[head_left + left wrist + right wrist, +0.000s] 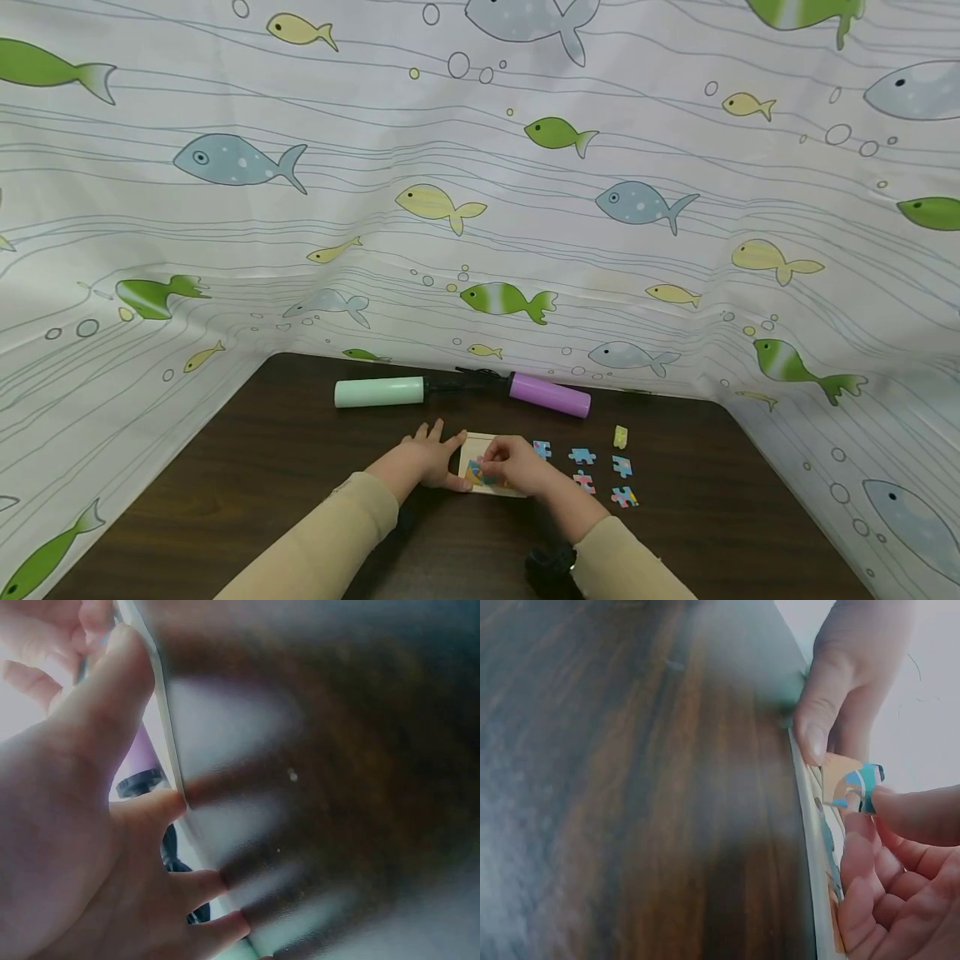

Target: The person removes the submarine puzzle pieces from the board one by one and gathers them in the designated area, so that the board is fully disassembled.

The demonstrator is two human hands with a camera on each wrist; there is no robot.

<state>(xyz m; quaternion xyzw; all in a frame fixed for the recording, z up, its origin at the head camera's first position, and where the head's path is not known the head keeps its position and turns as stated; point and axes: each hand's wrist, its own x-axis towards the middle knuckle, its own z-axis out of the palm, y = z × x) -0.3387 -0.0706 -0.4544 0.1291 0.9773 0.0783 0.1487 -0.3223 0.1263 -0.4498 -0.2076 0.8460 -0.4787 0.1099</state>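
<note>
A shallow light wooden puzzle tray (480, 437) lies on the dark table, some colourful pieces fitted along its near side. My left hand (429, 458) is at its left edge, fingers spread, with thumb and index finger touching the rim. Over the tray, my right hand (517, 465) pinches an orange and teal puzzle piece (847, 782), tilted up in the right wrist view. The left thumb (815, 742) is close by the piece's corner; whether it touches cannot be told. Much of the tray is hidden by the right hand.
Several loose blue and pink jigsaw pieces (582, 456) lie to the right, with a small yellow piece (620, 437) behind. At the back are a mint cylinder (378, 392) and a purple cylinder (551, 395), joined by black parts. A fish-print curtain (420, 275) surrounds the table.
</note>
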